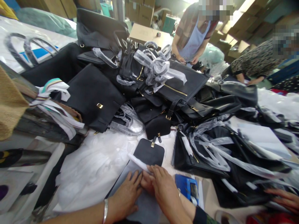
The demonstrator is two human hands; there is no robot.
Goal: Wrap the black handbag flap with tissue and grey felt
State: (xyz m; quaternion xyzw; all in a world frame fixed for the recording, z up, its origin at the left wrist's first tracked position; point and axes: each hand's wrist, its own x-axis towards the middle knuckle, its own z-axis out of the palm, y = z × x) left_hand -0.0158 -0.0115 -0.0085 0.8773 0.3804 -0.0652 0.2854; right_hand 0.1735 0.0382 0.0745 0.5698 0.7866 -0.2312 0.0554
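Atop grey pouch, hands flat

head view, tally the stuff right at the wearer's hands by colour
black: 1, flap
grey: 1, sheet under left hand and right hand
blue: 1, box
silver: 1, bangle
total: 4

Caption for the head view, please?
Left hand and right hand rest flat on a wrapped black bag before a pile of black handbags.
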